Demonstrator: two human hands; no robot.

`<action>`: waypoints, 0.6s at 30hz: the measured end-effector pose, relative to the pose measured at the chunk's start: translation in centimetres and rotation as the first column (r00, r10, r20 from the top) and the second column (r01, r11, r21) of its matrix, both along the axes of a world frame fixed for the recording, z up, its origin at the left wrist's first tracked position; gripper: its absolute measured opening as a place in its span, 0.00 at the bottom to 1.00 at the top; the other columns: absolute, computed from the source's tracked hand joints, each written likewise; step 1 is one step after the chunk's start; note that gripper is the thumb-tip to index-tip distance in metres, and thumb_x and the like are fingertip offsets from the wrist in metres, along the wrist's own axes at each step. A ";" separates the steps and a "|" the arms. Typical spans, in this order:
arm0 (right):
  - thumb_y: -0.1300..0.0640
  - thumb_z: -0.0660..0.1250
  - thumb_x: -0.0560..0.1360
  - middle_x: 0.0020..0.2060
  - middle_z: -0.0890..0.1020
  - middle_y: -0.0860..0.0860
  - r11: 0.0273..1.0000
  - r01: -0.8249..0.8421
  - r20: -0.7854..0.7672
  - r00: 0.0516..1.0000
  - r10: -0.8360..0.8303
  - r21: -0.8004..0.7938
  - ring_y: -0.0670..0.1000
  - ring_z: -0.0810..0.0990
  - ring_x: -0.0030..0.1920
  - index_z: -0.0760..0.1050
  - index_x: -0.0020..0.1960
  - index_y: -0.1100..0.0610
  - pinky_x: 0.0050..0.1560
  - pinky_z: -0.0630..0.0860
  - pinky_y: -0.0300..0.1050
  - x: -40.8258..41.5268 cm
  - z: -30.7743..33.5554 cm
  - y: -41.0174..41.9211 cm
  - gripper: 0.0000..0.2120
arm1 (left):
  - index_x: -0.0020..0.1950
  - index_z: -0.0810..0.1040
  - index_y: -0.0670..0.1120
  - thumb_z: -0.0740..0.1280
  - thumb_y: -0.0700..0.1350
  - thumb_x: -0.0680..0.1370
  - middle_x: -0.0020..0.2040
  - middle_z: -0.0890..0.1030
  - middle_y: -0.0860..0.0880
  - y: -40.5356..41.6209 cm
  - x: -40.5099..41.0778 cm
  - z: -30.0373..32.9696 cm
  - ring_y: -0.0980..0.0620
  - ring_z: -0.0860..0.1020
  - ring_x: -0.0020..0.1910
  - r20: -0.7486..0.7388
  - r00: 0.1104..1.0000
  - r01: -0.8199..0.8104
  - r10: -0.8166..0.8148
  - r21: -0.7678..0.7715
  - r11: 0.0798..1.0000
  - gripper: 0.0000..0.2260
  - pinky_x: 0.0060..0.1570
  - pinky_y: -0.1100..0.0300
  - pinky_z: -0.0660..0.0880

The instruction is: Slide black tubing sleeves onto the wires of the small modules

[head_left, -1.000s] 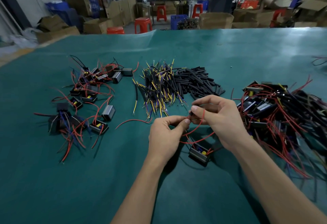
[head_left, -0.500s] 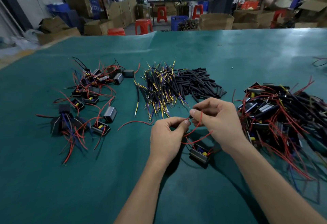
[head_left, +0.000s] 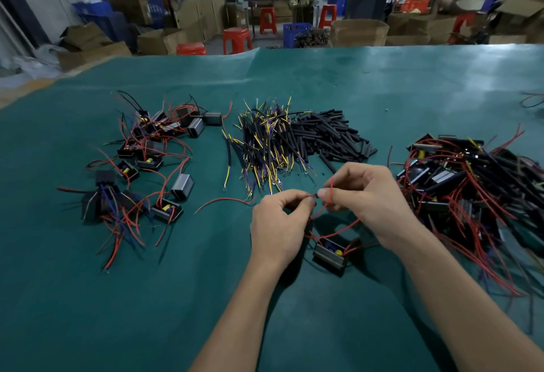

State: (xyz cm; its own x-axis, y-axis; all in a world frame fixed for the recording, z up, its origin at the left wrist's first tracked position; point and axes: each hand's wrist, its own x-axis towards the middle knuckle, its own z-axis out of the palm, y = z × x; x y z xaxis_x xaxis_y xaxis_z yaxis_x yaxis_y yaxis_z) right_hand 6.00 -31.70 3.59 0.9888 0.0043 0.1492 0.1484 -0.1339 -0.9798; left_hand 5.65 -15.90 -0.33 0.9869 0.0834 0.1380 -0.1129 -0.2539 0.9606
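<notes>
Your two hands were close together over the table [head_left: 382, 83], your left hand [head_left: 278, 224] just left of your right hand [head_left: 368, 198]. A small module [head_left: 329, 255] lay on the table just below and between them, nearer to you. Its wire [head_left: 335, 232] went up to your fingers. Behind your hands lay a pile of short wires [head_left: 265, 142], and a pile of tubing sleeves [head_left: 329, 133] touched its right side. A group of modules [head_left: 141, 162] lay far to the left. A bigger heap of modules [head_left: 471, 183] lay to the right, near your right hand. Boxes [head_left: 359, 32] and stools [head_left: 237, 39] stood behind the table.
</notes>
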 end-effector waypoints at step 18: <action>0.68 0.77 0.71 0.34 0.85 0.55 0.984 0.131 0.105 0.984 -0.144 0.123 0.51 0.84 0.34 0.83 0.42 0.59 0.38 0.82 0.41 -0.1 0.2 0.4 0.06 | 0.46 0.86 0.58 0.69 0.57 0.71 0.38 0.86 0.57 -0.2 0.1 0.1 0.50 0.84 0.42 -0.007 1.000 -0.029 0.029 0.013 0.999 0.08 0.50 0.46 0.80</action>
State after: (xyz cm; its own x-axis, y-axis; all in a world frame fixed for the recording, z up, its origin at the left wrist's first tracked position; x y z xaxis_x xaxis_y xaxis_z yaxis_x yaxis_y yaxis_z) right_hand 5.88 -31.29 3.79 0.9555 -0.1547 0.2513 0.2468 -0.0478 -0.9679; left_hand 5.77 -16.11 -0.23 0.9851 0.1103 0.1317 -0.0979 -0.2692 0.9581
